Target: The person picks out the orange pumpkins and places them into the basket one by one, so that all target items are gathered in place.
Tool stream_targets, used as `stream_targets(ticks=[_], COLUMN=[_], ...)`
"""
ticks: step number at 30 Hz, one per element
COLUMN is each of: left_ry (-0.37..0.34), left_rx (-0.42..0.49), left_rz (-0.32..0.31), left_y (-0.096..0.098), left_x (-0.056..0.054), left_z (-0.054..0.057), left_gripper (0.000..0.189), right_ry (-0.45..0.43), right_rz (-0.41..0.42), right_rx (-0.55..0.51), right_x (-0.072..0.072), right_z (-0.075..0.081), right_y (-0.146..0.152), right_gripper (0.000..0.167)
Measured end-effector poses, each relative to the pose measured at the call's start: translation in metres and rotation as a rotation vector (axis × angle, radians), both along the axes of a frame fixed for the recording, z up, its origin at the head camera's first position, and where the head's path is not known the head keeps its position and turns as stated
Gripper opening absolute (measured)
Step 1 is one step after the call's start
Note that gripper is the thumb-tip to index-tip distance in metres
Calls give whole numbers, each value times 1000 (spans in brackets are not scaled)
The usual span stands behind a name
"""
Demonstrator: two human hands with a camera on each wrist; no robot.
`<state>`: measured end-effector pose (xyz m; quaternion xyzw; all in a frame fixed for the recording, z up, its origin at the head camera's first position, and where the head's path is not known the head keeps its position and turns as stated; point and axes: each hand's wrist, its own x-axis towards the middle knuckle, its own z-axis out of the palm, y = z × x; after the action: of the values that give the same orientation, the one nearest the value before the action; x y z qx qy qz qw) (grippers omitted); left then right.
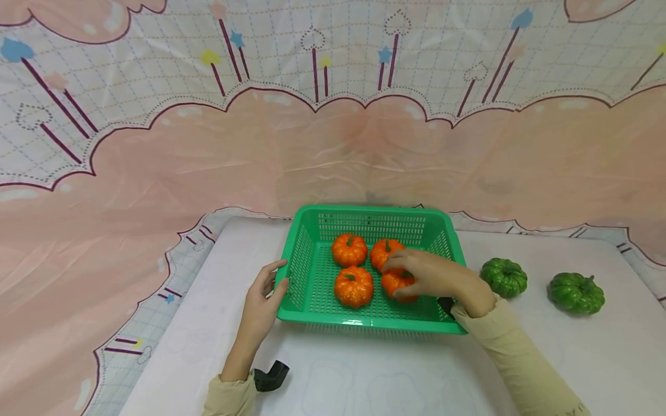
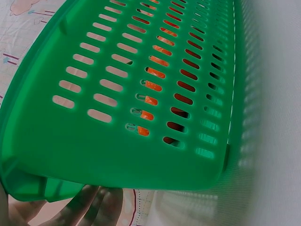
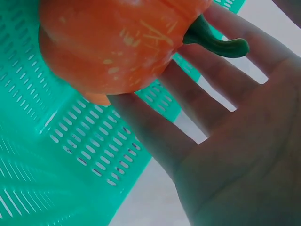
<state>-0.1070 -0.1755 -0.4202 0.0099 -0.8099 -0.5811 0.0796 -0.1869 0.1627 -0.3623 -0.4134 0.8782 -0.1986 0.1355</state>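
A green plastic basket (image 1: 364,322) stands on the white table, with several orange pumpkins inside. My left hand (image 1: 262,300) holds the basket's left rim; in the left wrist view its fingers (image 2: 110,207) lie partly hidden beyond the basket's corner. Over the basket's right half, my right hand (image 1: 432,274) has its fingers and thumb around the front right pumpkin (image 1: 392,283). The right wrist view shows that pumpkin (image 3: 113,42), green stem toward the palm, against the fingers; the thumb is out of sight there. Other pumpkins sit behind it (image 1: 384,251) and to its left (image 1: 354,287).
Two green pumpkins lie on the table right of the basket, one nearer (image 1: 503,277) and one farther out (image 1: 576,293). A black device (image 1: 272,377) is at the left wrist. Behind the table hangs a patterned cloth (image 1: 364,150).
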Motion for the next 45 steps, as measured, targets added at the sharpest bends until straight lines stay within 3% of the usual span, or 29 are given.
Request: stream_targets(ticks=[28, 45], left_ry=[-7, -19], left_rx=[-2, 6], left_rz=[6, 7], left_y=[-1, 0], left_x=[1, 0], left_z=[0, 1], left_gripper=[39, 39], right_ry=[18, -21], right_rz=[29, 14], right_rx=[117, 117], right_x=[1, 0], right_z=[-9, -11], right_y=[-7, -6], right_gripper=[44, 49])
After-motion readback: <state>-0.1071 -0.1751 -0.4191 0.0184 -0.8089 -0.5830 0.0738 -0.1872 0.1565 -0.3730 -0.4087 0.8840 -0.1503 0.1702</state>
